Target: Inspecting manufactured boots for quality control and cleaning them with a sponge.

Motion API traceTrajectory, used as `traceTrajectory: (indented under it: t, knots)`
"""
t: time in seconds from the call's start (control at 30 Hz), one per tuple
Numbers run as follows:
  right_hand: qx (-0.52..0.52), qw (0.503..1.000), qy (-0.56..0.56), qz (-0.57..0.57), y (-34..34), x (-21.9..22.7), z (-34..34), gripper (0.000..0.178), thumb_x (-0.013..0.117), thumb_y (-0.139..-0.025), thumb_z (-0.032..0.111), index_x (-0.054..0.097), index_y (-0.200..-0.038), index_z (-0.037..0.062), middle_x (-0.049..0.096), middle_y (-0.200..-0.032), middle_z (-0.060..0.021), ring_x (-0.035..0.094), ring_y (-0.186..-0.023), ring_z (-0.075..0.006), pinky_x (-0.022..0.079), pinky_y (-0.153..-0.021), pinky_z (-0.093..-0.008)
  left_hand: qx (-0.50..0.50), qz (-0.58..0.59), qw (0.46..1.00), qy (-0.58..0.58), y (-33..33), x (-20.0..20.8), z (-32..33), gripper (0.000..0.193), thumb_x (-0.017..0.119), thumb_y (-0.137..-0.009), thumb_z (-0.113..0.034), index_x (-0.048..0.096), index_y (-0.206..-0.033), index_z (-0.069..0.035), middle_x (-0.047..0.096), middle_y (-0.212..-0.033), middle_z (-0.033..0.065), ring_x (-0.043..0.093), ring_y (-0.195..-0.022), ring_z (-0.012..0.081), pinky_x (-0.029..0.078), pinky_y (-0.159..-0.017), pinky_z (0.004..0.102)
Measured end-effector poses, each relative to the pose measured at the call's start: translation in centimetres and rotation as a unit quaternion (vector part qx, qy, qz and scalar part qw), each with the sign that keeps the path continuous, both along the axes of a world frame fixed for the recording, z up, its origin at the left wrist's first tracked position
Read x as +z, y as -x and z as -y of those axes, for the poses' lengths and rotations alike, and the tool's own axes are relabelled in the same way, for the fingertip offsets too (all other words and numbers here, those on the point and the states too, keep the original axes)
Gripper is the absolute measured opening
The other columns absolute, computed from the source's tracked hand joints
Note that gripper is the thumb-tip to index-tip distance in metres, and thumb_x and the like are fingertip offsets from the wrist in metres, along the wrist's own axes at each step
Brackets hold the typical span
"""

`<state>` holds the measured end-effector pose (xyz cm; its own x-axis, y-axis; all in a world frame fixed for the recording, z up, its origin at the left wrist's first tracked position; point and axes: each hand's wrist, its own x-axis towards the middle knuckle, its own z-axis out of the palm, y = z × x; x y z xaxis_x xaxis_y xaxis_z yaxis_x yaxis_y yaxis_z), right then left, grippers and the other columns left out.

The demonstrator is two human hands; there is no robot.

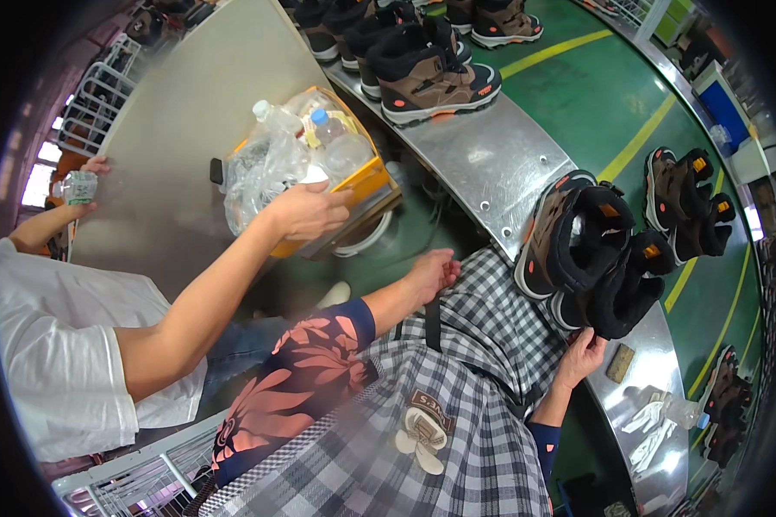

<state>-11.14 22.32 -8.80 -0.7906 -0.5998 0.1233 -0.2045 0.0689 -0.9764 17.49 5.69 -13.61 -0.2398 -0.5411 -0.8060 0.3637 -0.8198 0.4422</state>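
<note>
A pair of brown and black hiking boots stands at the metal edge of the line in front of me, a left boot [569, 228] and a right boot [616, 297], with black padded collars and orange tabs. My right hand [580, 358] has its fingertips closed at the back of the right boot's collar. In front of my checked apron [466, 379], my left hand [434, 274] hangs with loosely curled fingers and nothing visible in them. To its left, a co-worker's hand [306, 211] is beside a yellow crate [366, 177] filled with clear plastic bottles and bags.
More boots [435, 82] line the metal ledge [483, 151] at the far side. Another pair [685, 202] stands on the green belt [612, 112] with yellow lines. A brown block [620, 363], white gloves [649, 431] and a plastic bottle [683, 412] lie near right. A large board [190, 95] stands left.
</note>
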Motion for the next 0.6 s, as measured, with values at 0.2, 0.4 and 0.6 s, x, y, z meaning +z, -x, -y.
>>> traceTrajectory:
  t: [0.2,0.4,0.6]
  knots:
    - [0.014,1.0,0.009,0.001,-0.2,0.4,0.3,0.009,0.053,-0.099,0.007,0.06,-0.102,0.0014,0.056,-0.072,0.0009,0.049,-0.059,-0.0051,0.04,-0.053,-0.0217,0.008,-0.033,0.999,0.012,-0.4,-0.5,0.3,0.023,0.055,-0.098,-0.017,0.056,-0.12,-0.011,0.064,-0.095,0.0069,0.063,-0.082,0.0164,0.054,-0.068,0.0276]
    - [0.0,1.0,0.01,-0.008,-0.2,0.2,0.5,0.01,0.053,-0.099,0.008,0.061,-0.103,0.002,0.053,-0.069,0.0022,0.047,-0.057,-0.0046,0.038,-0.051,-0.021,0.028,-0.073,0.997,0.027,-0.7,-1.4,-0.3,0.022,0.055,-0.098,-0.015,0.057,-0.119,-0.008,0.064,-0.097,0.0085,0.064,-0.083,0.0173,0.055,-0.069,0.0287]
    - [0.011,1.0,0.0,0.022,-0.1,0.0,0.5,0.013,0.055,-0.102,0.016,0.061,-0.101,0.0044,0.051,-0.073,0.0053,0.045,-0.063,-0.003,0.036,-0.055,-0.0192,0.034,-0.102,0.994,0.032,-0.9,-2.2,-0.7,0.026,0.053,-0.098,-0.015,0.055,-0.123,-0.009,0.064,-0.099,0.0096,0.063,-0.086,0.019,0.054,-0.072,0.0307]
